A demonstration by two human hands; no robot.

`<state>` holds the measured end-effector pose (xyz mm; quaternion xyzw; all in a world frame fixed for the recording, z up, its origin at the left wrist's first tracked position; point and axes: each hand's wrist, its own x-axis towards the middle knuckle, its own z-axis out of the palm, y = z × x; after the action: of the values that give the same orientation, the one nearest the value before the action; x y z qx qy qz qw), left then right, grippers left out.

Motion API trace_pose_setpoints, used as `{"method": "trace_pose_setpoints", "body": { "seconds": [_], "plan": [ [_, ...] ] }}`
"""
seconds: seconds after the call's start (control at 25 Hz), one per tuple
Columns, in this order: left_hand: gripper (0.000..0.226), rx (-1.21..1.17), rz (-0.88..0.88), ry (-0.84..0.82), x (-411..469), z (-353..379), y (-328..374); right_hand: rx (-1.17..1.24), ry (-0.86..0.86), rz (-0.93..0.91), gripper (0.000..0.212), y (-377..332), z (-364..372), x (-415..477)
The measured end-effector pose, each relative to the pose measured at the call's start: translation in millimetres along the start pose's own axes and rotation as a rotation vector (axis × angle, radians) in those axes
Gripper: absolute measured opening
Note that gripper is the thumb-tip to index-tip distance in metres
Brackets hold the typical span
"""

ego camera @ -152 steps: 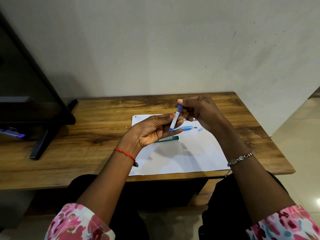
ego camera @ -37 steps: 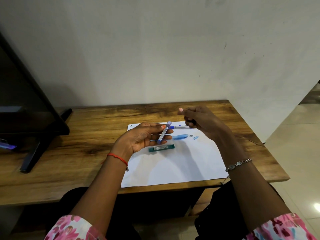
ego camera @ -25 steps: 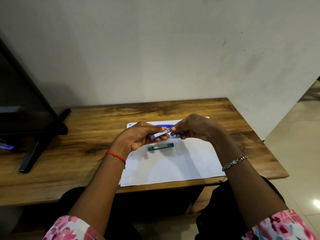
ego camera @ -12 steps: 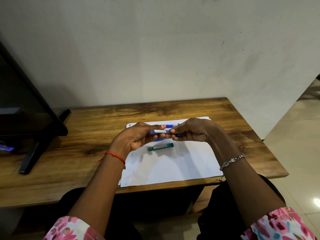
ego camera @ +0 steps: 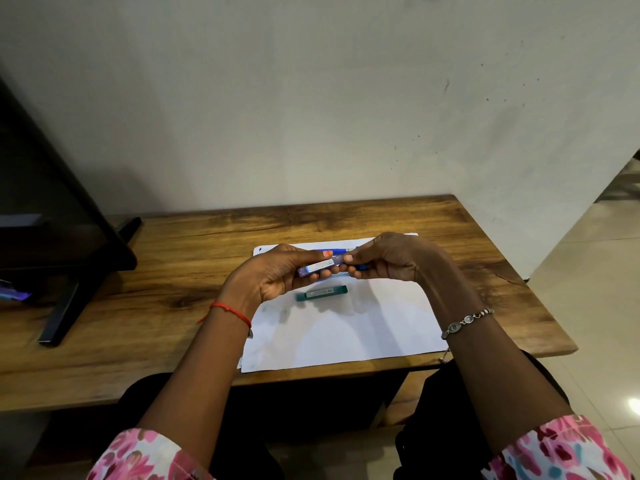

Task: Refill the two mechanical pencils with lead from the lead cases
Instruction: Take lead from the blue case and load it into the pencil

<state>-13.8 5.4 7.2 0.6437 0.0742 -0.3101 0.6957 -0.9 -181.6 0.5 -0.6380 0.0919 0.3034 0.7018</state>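
Head view: left fingers (ego camera: 313,259) curled shut round the body of a blue lead case (ego camera: 317,267), thumb on top, case lying nearly level just above the tabletop (ego camera: 194,271). Right fingers (ego camera: 353,261) pinched on the case's right end, probably at its cap; whether the cap is on or coming off too small to tell. Just below the fingers, a green case (ego camera: 321,293) flat on the paper (ego camera: 346,327). Just behind them, a pencil (ego camera: 341,251), mostly hidden; a second blue piece (ego camera: 362,267) peeking out under the right fingers, unclear what.

Likely handling: case light, stiff, smooth plastic, apt to slip, so best held across the middle with the cap end free; leads inside thin and brittle, easily snapped or spilled if tipped fast.

Left hand (ego camera: 273,275) palm half up, wrist bent inward; right hand (ego camera: 391,258) arched over, knuckles up, both forearms angled in from the lap.
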Motion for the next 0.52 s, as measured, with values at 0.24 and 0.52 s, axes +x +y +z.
{"method": "trace_pose_setpoints", "body": {
  "seconds": [0.24,0.52],
  "plan": [
    [0.013,0.054,0.070,-0.076,0.7,-3.1,-1.5,-0.121,0.099,-0.117,0.008,-4.5,0.5,-2.5],
    [0.018,0.048,0.147,-0.141,3.0,-4.0,-3.4,-0.243,0.220,-0.388,0.017,-8.3,1.7,-4.2]
  ]
}}
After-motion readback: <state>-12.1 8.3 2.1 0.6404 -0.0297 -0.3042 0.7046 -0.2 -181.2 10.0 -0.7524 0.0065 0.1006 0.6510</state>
